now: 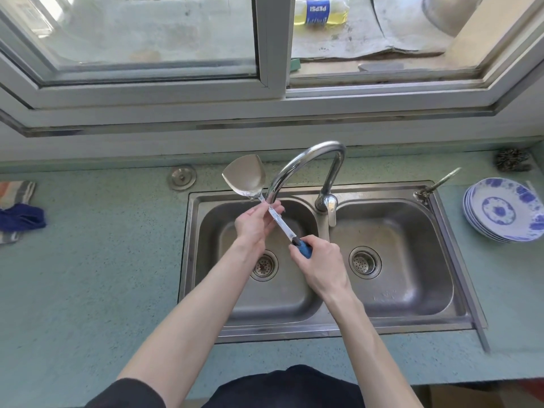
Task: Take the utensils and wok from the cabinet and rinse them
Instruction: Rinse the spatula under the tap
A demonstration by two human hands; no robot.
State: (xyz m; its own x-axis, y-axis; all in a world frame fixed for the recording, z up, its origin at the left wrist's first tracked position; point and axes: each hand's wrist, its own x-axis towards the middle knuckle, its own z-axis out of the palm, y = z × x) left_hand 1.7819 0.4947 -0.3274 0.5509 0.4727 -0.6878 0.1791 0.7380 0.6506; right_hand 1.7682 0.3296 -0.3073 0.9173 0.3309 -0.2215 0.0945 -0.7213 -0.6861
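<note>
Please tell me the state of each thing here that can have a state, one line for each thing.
spatula: held over left basin, blade up
right hand: grips blue handle
left hand: fingers round metal shaft
faucet: spout over left basin; water flow unclear
sink: both drains unplugged
plates: stacked on counter
window: slid partly open
bottle: lying on its side

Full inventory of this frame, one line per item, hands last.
spatula: 1, steel with blue handle, over left basin
faucet: 1, chrome, between basins
sink: 1, steel, two basins, in counter
plates: 1 stack, blue and white, counter right
scourer: 1, grey, counter far right
sink plug: 1, steel, counter left of sink
cloths: 1 pile, blue and striped, counter far left
bottle: 1, yellow liquid, outside window
left hand: on spatula shaft
right hand: grips blue handle
</note>
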